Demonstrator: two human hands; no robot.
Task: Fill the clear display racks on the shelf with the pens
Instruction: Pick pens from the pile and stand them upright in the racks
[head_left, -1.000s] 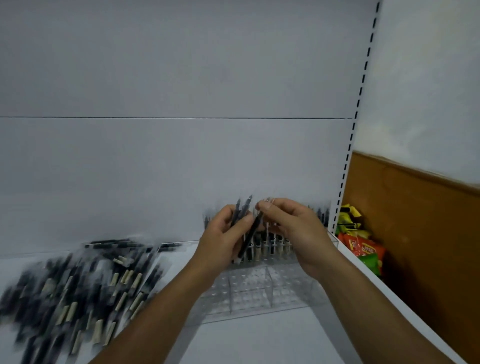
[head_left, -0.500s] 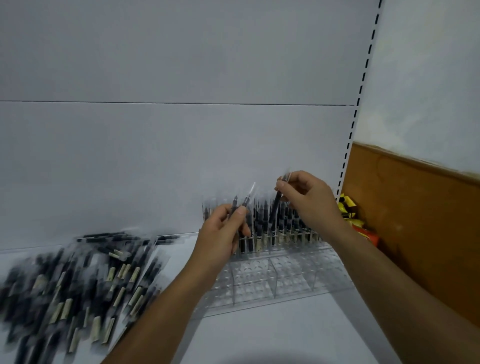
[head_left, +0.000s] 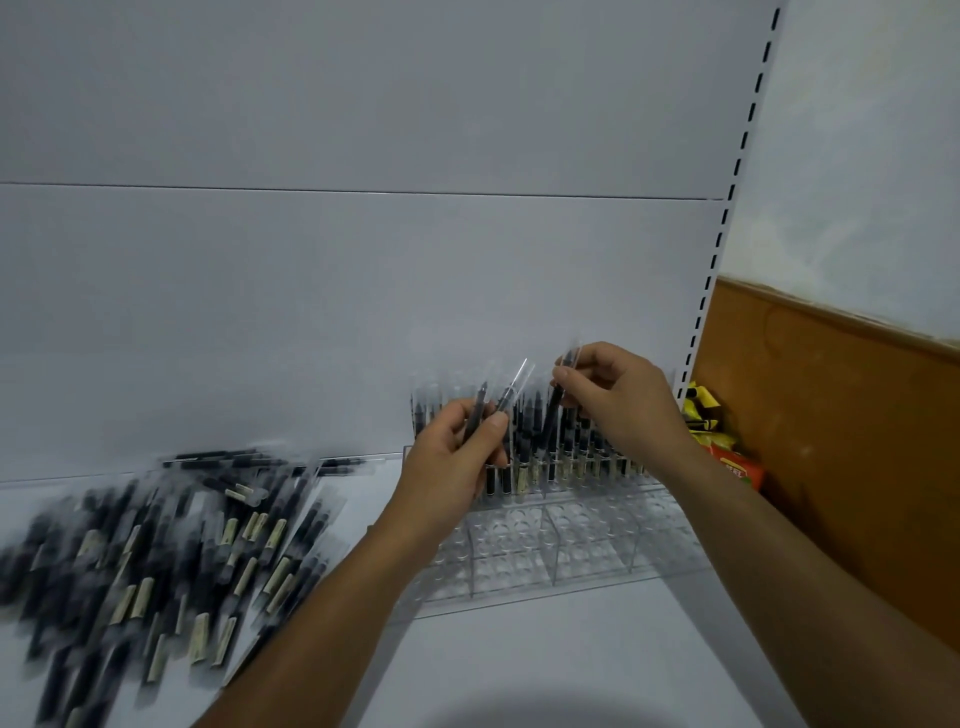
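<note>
A clear display rack stands on the white shelf against the back panel. Its rear row holds several upright black pens; the front holes are bare. My left hand grips two black pens in clear sleeves, tips pointing up. My right hand pinches one black pen by its top, tilted, above the rack's rear row. A large heap of sleeved black pens lies on the shelf at the left.
The slotted shelf upright rises at the right. Beyond it, coloured snack packets lie beside a brown wooden board. The white shelf surface stretches out in front of the rack.
My right hand drew one pen out of the left hand's bundle and carried it right and up over the rack's rear row. The left hand barely moved.
</note>
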